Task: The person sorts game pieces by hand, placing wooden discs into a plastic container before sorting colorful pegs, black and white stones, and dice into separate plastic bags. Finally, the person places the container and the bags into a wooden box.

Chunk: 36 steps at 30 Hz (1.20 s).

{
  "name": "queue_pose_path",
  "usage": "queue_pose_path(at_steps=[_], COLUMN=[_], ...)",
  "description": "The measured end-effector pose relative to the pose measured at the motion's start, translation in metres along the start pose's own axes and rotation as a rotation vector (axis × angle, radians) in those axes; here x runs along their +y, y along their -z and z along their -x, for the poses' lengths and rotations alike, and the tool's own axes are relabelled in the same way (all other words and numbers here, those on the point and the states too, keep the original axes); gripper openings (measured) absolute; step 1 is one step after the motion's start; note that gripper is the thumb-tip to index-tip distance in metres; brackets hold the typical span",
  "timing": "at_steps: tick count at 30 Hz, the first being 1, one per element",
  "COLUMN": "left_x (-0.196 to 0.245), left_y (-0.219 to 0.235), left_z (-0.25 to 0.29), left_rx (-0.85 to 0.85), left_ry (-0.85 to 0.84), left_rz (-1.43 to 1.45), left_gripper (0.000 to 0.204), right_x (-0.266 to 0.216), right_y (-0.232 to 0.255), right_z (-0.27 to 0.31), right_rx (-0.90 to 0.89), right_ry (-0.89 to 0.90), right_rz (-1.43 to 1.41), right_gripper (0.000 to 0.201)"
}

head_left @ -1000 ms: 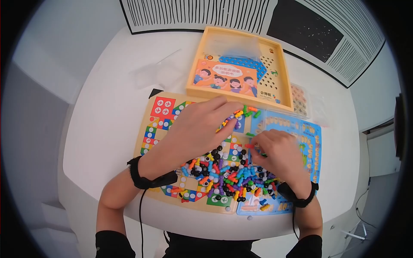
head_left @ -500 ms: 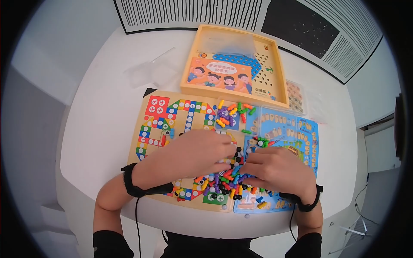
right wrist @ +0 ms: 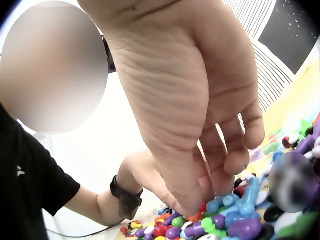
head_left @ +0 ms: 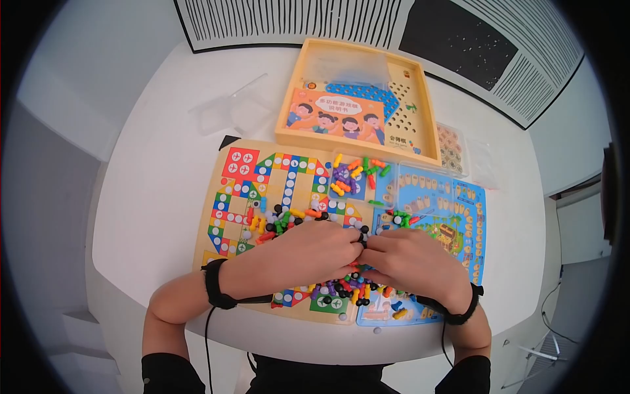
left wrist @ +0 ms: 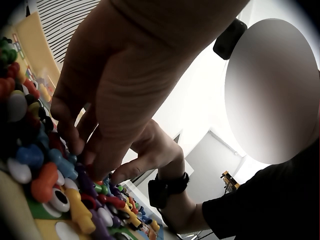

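Observation:
Both hands reach down into a mixed pile of small coloured pieces (head_left: 342, 289), their fingertips nearly together in the head view. My left hand (head_left: 302, 249) comes from the left with its fingers bent loosely downward; in the left wrist view its fingertips touch the pile beside a purple piece (left wrist: 85, 181). From the right, my right hand (head_left: 417, 266) lowers its thumb and fingers among the pieces. A red bit and light-blue pieces (right wrist: 249, 197) lie at its fingertips in the right wrist view. No firmly held piece is visible in either hand.
A clear tray above the pile holds purple, orange and green pieces (head_left: 344, 175). The patterned board (head_left: 239, 161) lies left, a blue board (head_left: 476, 226) right. Behind stand a wooden box (head_left: 282, 136) with an orange booklet (head_left: 335, 117) and clear plastic (head_left: 252, 108).
My left hand has come down from beside the clear tray to the pile. My right hand has moved down and slightly left, and the two hands' fingertips are closer together.

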<state>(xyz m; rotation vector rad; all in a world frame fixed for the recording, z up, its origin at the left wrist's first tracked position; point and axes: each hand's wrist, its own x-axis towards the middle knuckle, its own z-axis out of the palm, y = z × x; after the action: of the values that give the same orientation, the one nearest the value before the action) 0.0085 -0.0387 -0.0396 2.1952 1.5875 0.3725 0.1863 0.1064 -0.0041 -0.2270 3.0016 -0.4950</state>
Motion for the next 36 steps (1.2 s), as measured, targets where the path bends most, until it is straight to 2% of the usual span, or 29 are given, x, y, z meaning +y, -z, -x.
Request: queue_pose_path(at_steps=[7, 9, 11, 12, 14, 15, 17, 20, 22, 24, 25, 27, 30, 32, 33, 35, 36], left_x=[-0.006, -0.008, -0.007, -0.007, -0.011, -0.015, -0.025, -0.038, -0.042, -0.044, -0.042, -0.042, -0.041, -0.035, -0.033, -0.029, -0.024], left_y=[-0.002, 0.001, 0.013, 0.019, 0.030, 0.033, 0.034, 0.034, 0.037, 0.040, 0.043, 0.045, 0.049, 0.060, 0.062, 0.064, 0.064], left_z=[0.000, 0.000, -0.002, -0.002, -0.004, -0.005, -0.005, -0.005, -0.005, -0.004, -0.003, -0.001, 0.005, 0.013, 0.017, 0.025, 0.025], left_rx=[0.037, 0.058, 0.076, 0.074, 0.237, 0.237, 0.488, 0.587, 0.590, 0.591, 0.588, 0.586, 0.575, 0.346, 0.344, -0.015, -0.017], left_ry=[-0.030, -0.048, 0.052, 0.052, 0.132, 0.131, 0.176, 0.269, 0.304, 0.338, 0.341, 0.341, 0.310, 0.252, 0.250, 0.195, 0.194], left_rz=[0.043, 0.021, 0.096, 0.097, 0.102, 0.102, 0.078, -0.001, 0.007, 0.017, 0.014, 0.009, 0.002, 0.026, 0.026, 0.010, 0.011], left_gripper=[0.027, 0.026, 0.022, 0.022, 0.020, 0.020, 0.025, 0.033, 0.034, 0.036, 0.034, 0.033, 0.029, 0.026, 0.026, 0.027, 0.027], right_x=[0.010, 0.011, 0.012, 0.013, 0.015, 0.016, 0.017, 0.019, 0.022, 0.025, 0.026, 0.029, 0.036, 0.037, 0.037, 0.037, 0.037], right_y=[-0.009, -0.007, -0.002, -0.001, -0.005, -0.006, -0.006, -0.004, 0.001, 0.012, 0.013, 0.013, 0.016, 0.021, 0.023, 0.026, 0.028], right_z=[0.001, 0.000, 0.000, 0.000, 0.002, 0.002, 0.002, 0.002, 0.002, 0.001, -0.001, -0.005, -0.003, 0.004, 0.007, 0.011, 0.012], right_rx=[0.035, 0.023, -0.011, -0.045, -0.026, -0.008, -0.013, 0.010, 0.037, 0.241, 0.240, 0.557, 0.585, 0.527, 0.466, 0.424, 0.380], right_ry=[0.015, -0.026, -0.051, -0.078, -0.069, -0.058, -0.052, -0.041, -0.034, -0.026, -0.025, -0.165, -0.243, -0.272, -0.299, -0.327, -0.351], right_rz=[0.060, -0.014, -0.018, -0.023, -0.016, -0.007, 0.004, 0.002, -0.010, -0.046, -0.047, -0.058, 0.029, 0.019, 0.010, 0.001, -0.008], right_gripper=[0.012, 0.014, 0.020, 0.026, 0.025, 0.024, 0.023, 0.020, 0.018, 0.013, 0.013, 0.020, 0.023, 0.022, 0.021, 0.021, 0.020])
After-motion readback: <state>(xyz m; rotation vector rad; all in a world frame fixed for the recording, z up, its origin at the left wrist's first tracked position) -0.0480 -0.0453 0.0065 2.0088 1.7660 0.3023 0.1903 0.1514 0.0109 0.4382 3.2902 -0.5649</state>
